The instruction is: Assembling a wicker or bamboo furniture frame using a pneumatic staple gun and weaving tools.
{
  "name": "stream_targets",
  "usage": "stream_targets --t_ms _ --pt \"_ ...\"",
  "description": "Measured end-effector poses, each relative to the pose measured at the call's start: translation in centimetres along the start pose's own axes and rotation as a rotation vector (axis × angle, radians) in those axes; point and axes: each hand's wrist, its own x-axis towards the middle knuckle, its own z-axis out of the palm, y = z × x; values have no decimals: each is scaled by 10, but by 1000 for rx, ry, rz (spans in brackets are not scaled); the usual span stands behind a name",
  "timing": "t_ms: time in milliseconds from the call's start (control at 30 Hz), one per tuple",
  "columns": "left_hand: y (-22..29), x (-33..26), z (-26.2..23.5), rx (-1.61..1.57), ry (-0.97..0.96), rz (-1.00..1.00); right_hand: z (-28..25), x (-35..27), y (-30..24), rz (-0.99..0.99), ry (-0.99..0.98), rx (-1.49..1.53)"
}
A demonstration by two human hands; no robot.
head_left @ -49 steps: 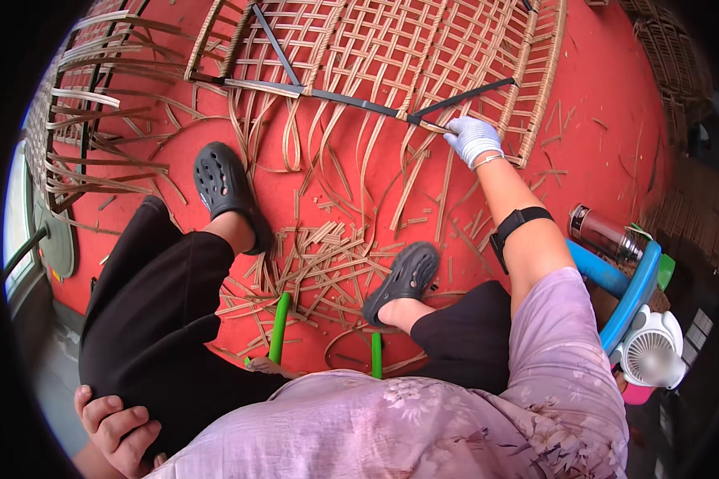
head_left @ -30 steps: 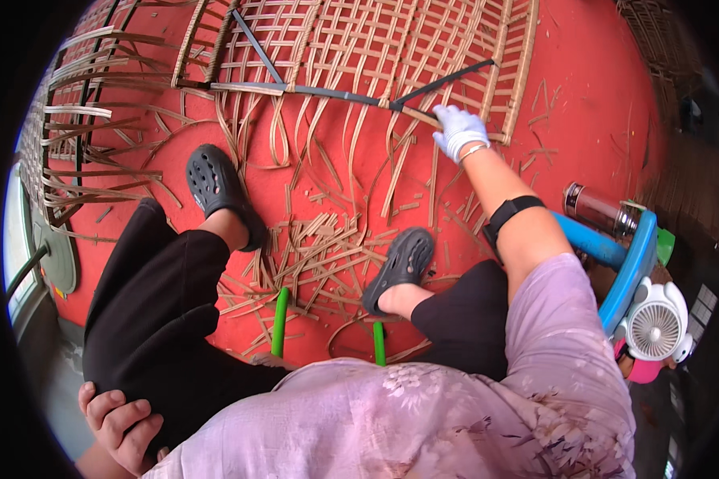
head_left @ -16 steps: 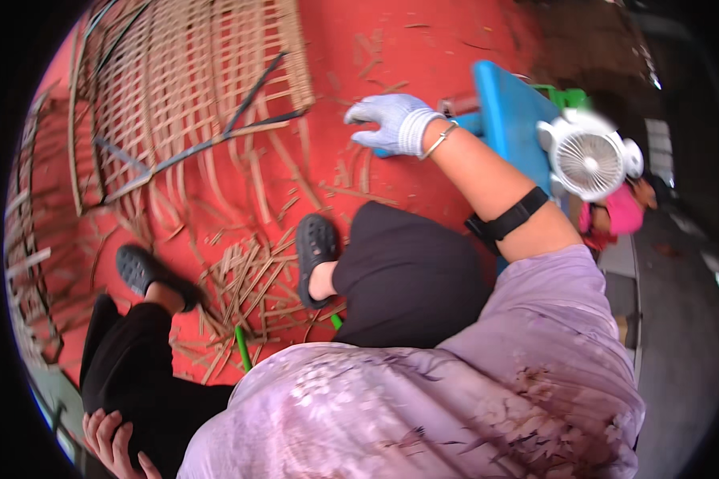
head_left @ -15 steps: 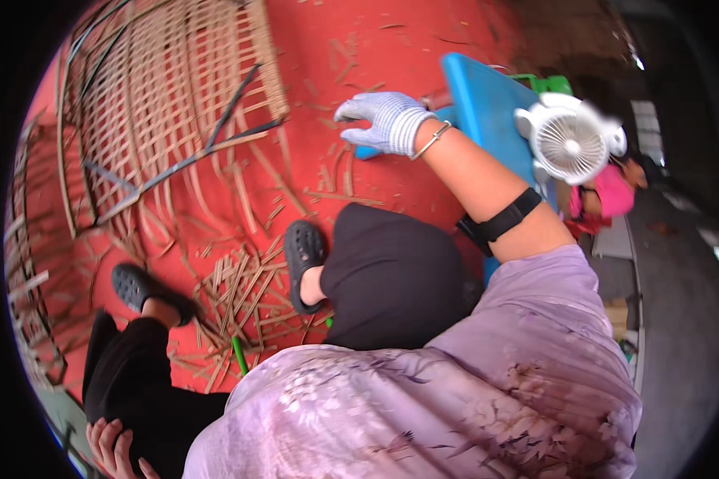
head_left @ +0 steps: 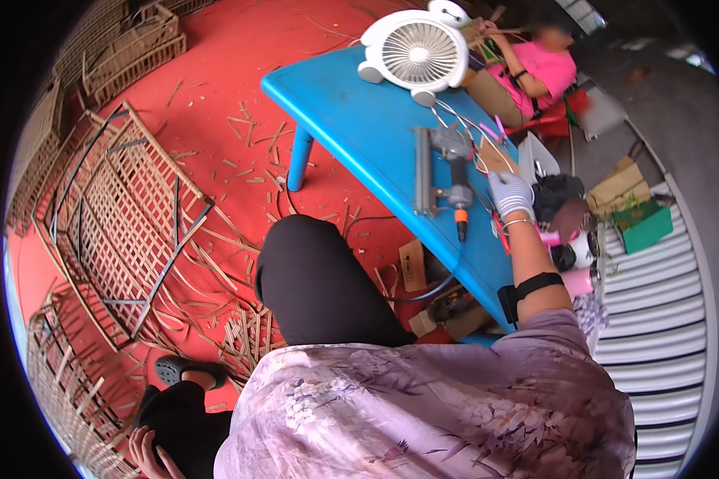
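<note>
My right hand (head_left: 511, 196), in a white-grey knit glove, is at the right side of the blue table (head_left: 327, 84). It is beside a piece of brown cardboard (head_left: 497, 156) and a red-handled tool (head_left: 500, 233). How its fingers are bent does not show clearly. Left of it lies a grey air nail gun (head_left: 454, 174) with an orange connector. My bare left hand (head_left: 153, 453) rests on my black trouser leg at the lower left, its fingers laid out and nothing seen in them.
A white fan (head_left: 420, 52) stands at the table's far end. Beyond it sits a person in pink (head_left: 539, 72). A woven lattice frame (head_left: 120, 227) lies left on the red floor, among scattered strips (head_left: 252, 339). Slatted crates (head_left: 132, 60) stand at the far left.
My view has swung to the right, bringing the tabletop in. My right hand has gone from above the red floor to the table's right side. My left hand stays on my leg.
</note>
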Motion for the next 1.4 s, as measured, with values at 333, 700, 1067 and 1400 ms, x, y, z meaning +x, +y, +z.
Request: stream_targets --t_ms 333,700,1067,1400 --pt "12 -4 10 -14 62 1 94 18 210 201 -238 93" --pt "17 -9 2 -15 116 -41 32 -14 70 -265 -253 -249" --pt "4 -16 2 -26 141 -49 30 13 49 148 -316 -171" --pt "4 -2 0 -74 133 -23 38 62 91 697 111 1775"
